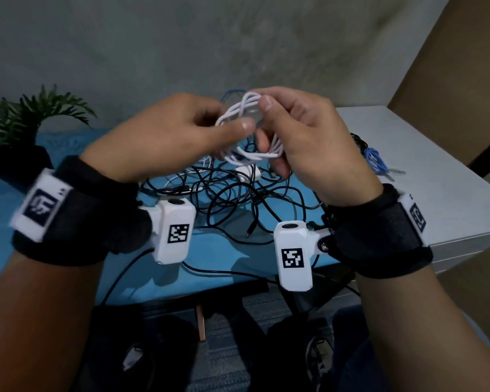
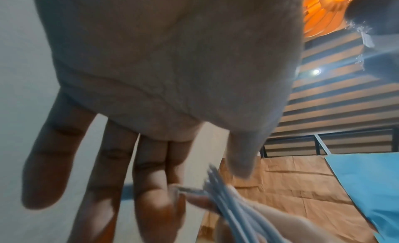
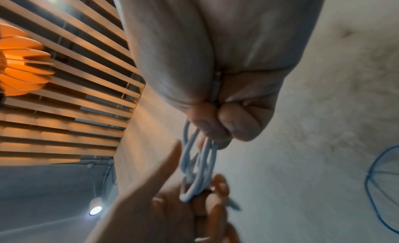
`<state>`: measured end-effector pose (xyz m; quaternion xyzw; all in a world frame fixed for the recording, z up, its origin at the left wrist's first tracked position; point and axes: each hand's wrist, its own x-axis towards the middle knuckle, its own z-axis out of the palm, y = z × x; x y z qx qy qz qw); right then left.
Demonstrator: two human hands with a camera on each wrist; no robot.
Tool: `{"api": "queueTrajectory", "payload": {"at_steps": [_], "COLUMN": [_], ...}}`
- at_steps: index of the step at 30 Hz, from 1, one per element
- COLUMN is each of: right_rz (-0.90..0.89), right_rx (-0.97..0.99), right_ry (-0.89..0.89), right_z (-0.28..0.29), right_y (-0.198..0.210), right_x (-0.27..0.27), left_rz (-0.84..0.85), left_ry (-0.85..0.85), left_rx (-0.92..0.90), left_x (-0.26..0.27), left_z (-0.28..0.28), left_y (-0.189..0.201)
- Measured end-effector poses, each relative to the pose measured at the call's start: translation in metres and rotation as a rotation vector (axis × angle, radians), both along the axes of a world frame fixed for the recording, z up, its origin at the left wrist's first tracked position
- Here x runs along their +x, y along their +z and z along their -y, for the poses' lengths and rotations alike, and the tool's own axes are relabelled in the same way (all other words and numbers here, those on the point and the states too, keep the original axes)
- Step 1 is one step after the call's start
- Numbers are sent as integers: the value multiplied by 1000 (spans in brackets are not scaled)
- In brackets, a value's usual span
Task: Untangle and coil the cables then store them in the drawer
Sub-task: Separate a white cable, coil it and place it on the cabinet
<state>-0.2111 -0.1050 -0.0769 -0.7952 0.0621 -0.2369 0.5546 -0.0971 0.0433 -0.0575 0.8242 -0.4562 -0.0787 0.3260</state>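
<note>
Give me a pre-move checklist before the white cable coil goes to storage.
1. White cable coil held off the table: ok, both hands on it.
2. Right hand grip: ok, thumb and fingers pinch the loops.
3. Left hand grip: cannot tell; thumb touches the coil, other fingers extended.
4. Loose end tucked: cannot tell, blurred.
5. Drawer open: cannot tell, not in view.
6. Black cable tangle sorted: not ok, a heap on the blue mat.
</note>
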Motion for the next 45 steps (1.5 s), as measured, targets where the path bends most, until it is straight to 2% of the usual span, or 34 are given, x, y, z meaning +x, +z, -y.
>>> {"api": "queueTrajectory", "payload": {"at_steps": [3,7,12,14,16,19,21,27,30,36,40,42,45], "right_rz": [-29,-45,-61,-63,-62,-51,-40,-39,-85,-226,-150,-73,14], "right_rx": [17,29,114,150,180,231,258,278,200,-340,-573,-642,-674], "right_ry": [11,18,33,46,57,89,113,192,218,13,-92,-152,-208], "right_z": [3,-4,-5,-4,-3,-4,-5,0,1,7,9,12,20], "right_y": [-1,-7,-13,-14,-14,-14,-15,-12,-8,2,6,8,4], "right_x": [-1,5,10,10,11,13,13,9,5,-8,-13,-14,-11], "left_rz": [61,289,600,640,536,139,-24,34,70,189,291,219,-63], "left_ry": [91,215,186,167,119,25,-4,-22,-42,95,160,132,18], "left_rx": [31,121,72,60,-13,-255,-375,-433,-442,-387,-321,-330,-433], "left_x": [-1,-3,9,10,11,7,2,1,2,4,6,7,5], "left_z": [-9,-1,1,1,4,14,21,24,21,21,19,17,14], "left_y": [7,-1,-13,-14,-15,-21,-27,-27,-25,-27,-25,-22,-16]}}
